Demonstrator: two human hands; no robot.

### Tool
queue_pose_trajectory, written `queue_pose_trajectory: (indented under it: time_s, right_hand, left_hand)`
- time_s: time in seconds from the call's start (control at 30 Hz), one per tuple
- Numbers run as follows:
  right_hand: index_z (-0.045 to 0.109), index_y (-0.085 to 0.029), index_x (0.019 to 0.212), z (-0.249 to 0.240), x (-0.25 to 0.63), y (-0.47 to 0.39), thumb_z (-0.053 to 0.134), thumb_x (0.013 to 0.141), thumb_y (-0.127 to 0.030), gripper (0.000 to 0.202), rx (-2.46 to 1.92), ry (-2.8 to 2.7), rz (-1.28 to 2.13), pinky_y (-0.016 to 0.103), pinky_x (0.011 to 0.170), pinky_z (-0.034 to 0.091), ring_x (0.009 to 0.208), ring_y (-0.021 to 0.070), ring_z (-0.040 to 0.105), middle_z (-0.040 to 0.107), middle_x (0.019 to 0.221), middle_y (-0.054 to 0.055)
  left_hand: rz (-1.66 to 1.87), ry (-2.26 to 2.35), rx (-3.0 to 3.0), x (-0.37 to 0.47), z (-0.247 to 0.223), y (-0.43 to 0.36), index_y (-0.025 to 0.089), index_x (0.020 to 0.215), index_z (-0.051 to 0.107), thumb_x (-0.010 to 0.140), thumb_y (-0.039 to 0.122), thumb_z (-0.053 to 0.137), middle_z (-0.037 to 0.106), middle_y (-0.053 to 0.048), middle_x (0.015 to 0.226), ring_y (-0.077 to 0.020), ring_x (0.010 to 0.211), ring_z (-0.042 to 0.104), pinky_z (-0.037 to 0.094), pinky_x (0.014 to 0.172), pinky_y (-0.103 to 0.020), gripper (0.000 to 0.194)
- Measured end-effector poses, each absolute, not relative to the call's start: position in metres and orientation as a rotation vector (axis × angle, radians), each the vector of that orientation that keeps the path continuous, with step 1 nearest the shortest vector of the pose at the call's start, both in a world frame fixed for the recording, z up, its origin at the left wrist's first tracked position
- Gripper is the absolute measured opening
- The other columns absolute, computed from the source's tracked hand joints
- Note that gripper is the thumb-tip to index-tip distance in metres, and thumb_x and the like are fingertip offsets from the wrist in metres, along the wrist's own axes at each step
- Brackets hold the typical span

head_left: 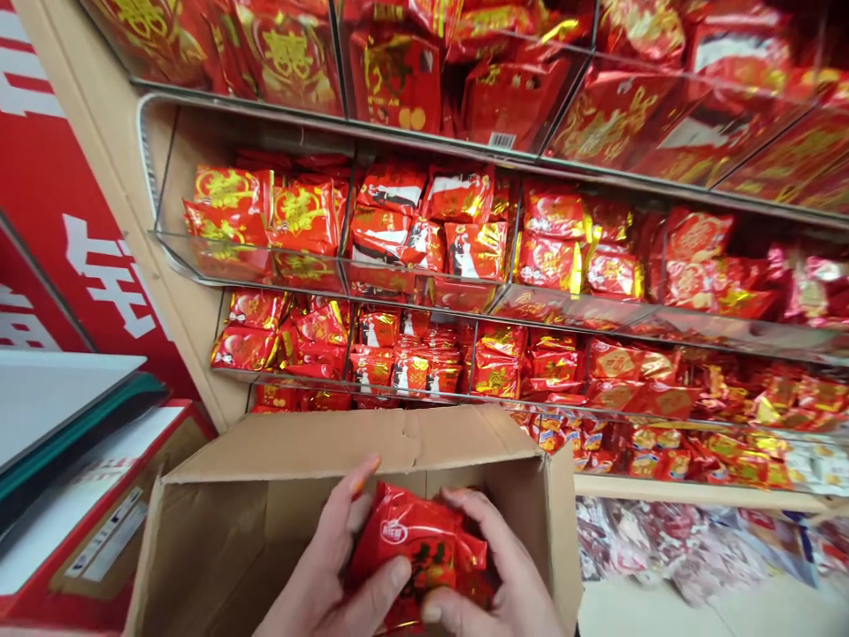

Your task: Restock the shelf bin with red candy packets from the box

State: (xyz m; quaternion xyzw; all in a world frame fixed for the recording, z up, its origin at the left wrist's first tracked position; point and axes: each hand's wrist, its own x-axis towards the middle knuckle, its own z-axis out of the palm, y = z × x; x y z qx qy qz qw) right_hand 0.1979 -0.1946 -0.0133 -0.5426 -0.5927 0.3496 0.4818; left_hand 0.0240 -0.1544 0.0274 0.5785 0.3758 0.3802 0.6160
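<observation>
Between my two hands, over the open cardboard box [218, 548], are red candy packets [415, 535] with gold print and a small white oval logo. My left hand [345, 557] grips them from the left, its thumb across the front and its index finger pointing up. From the right, my right hand [500, 566] closes round the same packets, thumb low and fingers over the top edge. More than one packet seems to be in the grip, but the overlap hides how many. The part of the box below my hands is hidden.
Shelves with clear dividers hold many red packets [302, 217] behind the box. The box's far flap [371, 442] leans toward the lower shelf. At left stand a red box [99, 522] and a white-topped stack [59, 398]. Clear-wrapped bags [690, 540] lie at lower right.
</observation>
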Motion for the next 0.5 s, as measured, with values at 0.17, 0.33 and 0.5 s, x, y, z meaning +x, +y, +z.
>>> queue_pose_trajectory:
  time_s: [0.17,0.33,0.5]
  right_hand:
    - [0.044,-0.023,0.12,0.027,0.208,-0.184,0.063,0.072,-0.037,0.054,-1.298,-1.917,0.492,0.032,0.095,0.038,0.114,0.021,0.044,0.048,0.123,0.008]
    - [0.04,-0.02,0.123,0.059,0.206,-0.17,0.054,0.079,-0.035,0.049,-1.313,-2.17,0.377,0.03,0.092,0.042,0.107,0.0184,0.049,0.053,0.119,0.007]
    - [0.038,-0.012,0.125,0.067,0.219,-0.119,0.046,0.084,-0.036,0.048,-1.454,-2.096,-0.156,0.037,0.088,0.043,0.104,0.0228,0.047,0.051,0.115,0.013]
  left_hand:
    - [0.7,0.867,1.817,0.013,0.026,-0.139,0.034,0.131,0.01,0.081,0.034,0.045,0.046,-0.005,0.127,-0.02,0.112,0.049,0.043,0.094,-0.032,0.061]
    - [0.754,0.929,2.248,0.009,0.028,-0.125,0.034,0.132,0.007,0.083,0.03,0.043,0.042,-0.004,0.132,-0.0185,0.12,0.04,0.039,0.098,-0.034,0.062]
    - [0.832,1.031,2.675,-0.014,0.037,-0.081,0.029,0.127,0.033,0.081,0.03,0.044,0.047,-0.006,0.129,-0.0239,0.118,0.042,0.036,0.097,-0.045,0.047]
